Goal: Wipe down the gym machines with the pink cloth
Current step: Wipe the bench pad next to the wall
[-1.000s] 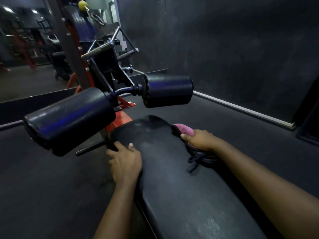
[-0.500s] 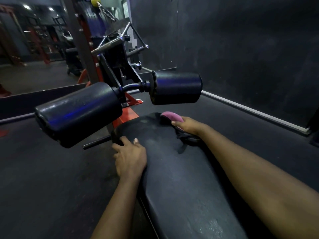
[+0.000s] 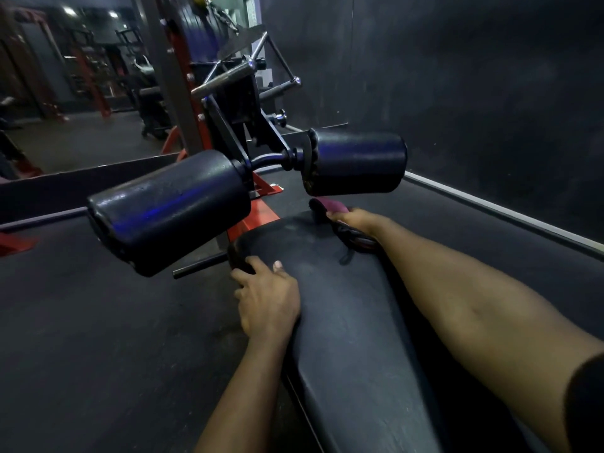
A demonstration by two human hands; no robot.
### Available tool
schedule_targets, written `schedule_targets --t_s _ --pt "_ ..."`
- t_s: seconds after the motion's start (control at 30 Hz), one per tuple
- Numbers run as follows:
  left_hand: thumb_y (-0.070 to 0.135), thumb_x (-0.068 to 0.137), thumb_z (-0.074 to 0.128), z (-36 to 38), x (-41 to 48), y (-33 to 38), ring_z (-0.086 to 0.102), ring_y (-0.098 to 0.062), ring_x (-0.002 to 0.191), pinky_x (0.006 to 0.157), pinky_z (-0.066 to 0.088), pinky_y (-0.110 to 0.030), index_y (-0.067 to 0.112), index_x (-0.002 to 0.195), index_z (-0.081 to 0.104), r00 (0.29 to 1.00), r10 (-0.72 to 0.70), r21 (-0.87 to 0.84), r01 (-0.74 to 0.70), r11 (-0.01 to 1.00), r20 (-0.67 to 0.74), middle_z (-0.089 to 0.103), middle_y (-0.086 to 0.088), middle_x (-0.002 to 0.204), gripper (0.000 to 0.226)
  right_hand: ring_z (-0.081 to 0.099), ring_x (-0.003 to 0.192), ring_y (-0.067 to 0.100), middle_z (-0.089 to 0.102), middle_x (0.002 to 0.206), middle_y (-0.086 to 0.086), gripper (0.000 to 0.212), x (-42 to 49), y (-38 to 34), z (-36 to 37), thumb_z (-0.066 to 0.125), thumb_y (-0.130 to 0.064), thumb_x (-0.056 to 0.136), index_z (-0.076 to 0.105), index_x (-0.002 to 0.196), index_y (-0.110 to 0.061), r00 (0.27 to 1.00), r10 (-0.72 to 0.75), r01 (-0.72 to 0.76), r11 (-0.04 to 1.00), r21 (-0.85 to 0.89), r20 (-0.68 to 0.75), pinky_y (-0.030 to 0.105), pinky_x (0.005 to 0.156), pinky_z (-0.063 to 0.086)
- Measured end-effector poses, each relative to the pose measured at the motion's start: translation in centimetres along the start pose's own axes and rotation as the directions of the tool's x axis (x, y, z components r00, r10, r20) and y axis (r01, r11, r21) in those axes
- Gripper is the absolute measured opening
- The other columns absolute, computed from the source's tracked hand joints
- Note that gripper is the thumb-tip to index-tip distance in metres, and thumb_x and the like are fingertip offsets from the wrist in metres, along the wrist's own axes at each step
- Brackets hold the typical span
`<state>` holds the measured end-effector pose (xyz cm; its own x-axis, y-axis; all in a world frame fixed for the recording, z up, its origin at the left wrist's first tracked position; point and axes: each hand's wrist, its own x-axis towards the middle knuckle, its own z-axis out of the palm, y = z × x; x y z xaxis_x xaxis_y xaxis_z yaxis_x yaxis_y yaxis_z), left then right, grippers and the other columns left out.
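Found pink cloth [image 3: 333, 206] half hidden in gripping right hand [image 3: 356, 220], 1 o'clock on bench pad [image 3: 343, 322]; left hand [image 3: 268, 299] curled round 10 o'clock edge; room dim.

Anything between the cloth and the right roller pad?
Nothing visible. The cloth, held by the right hand at the bench's far end, lies just below the right roller pad, with only open air between.

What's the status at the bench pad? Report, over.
Left hand grips bench pad edge. Right hand holds pink cloth at pad's far end. Roller pad close above cloth.
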<state>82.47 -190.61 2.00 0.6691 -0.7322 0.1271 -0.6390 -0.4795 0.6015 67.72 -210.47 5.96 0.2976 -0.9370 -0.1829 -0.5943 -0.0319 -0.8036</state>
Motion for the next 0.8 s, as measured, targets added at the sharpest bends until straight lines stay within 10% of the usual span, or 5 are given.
schedule_targets --t_s 0.8 --pt "0.037 0.106 0.033 -0.7 -0.2 0.2 0.049 -0.056 0.121 0.103 0.042 -0.055 0.0 0.149 0.03 1.0 -0.02 -0.012 0.02 1.0 0.018 0.028 -0.037 0.145 0.057 0.054 0.131 0.027 0.06 0.142 0.003 0.05 -19.6 7.9 -4.6 0.056 -0.054 0.099 0.06 0.141 -0.026 0.995 0.037 -0.06 0.959 -0.276 -0.09 0.034 0.11 0.039"
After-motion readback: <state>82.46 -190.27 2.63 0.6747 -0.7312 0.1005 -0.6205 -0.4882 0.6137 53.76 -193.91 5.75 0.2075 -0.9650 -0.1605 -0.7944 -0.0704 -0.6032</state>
